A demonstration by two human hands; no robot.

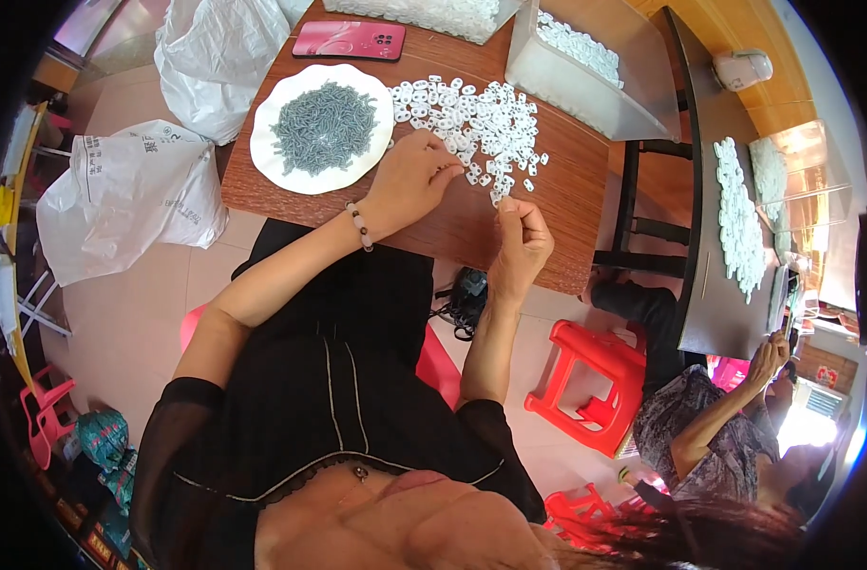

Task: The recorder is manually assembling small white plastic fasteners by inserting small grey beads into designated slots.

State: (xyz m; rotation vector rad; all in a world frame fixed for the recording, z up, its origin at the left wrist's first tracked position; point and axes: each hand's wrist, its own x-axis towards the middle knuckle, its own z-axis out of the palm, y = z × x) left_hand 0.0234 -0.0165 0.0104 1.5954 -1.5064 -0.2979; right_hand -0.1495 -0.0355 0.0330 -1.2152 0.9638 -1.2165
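On the wooden table, a loose pile of small white plastic pieces with two holes each (pixel 495 123) spreads out in front of my hands. My right hand (pixel 521 247) pinches one small white plastic piece (pixel 499 198) between thumb and fingertips at the near edge of the pile. My left hand (pixel 409 185) rests beside the pile with fingers curled together; what lies in them, if anything, is too small to make out. To its left sits a scalloped white plate (pixel 264 152) heaped with small thin grey ribbed pieces like screws or plugs (pixel 326 128).
A pink phone (pixel 348 41) lies behind the plate. Translucent bins (pixel 585 95) of white pieces stand at the table's far side. White sacks (pixel 139 190) are on the left floor, a red stool (pixel 595 385) at right. Another person's hand (pixel 768 359) is by a dark table (pixel 704 285).
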